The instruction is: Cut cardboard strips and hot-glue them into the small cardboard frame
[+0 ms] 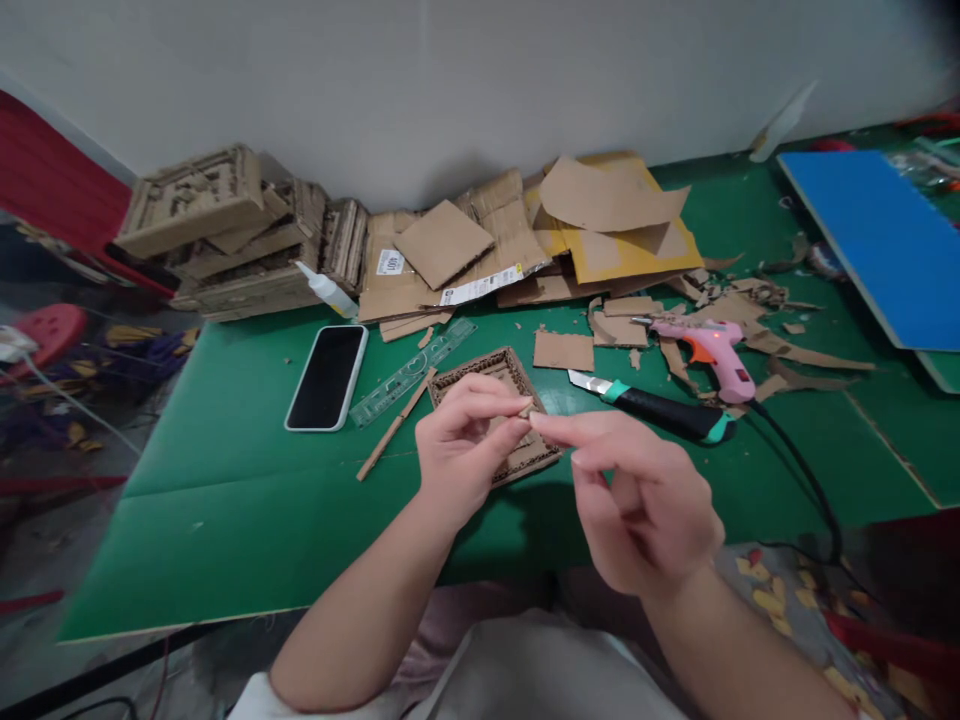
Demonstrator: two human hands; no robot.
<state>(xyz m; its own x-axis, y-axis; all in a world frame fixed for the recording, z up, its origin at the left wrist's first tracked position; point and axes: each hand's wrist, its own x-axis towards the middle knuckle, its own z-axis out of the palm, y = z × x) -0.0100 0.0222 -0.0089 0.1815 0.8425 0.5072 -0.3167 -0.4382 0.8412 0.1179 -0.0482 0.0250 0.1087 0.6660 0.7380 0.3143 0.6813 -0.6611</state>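
My left hand [469, 440] pinches a small piece of cardboard [528, 408] between thumb and index finger, above a square cardboard frame [536, 462]. The forefinger of my right hand [649, 490] touches that small piece from the right; its other fingers are curled, and nothing else shows in them. Both hands partly cover the frame, which lies on the green table [247, 490]. Left of the frame lies a narrow cardboard strip [394, 430], with a clear ruler [412, 373] just behind it.
A phone [327, 378] and glue bottle [328, 292] are at left. Right are a utility knife [660, 410] and a corded pink glue gun [720, 360]. Behind stand stacked cardboard frames [199, 200], cardboard sheets [444, 243] and scraps; a blue board [877, 240] is far right.
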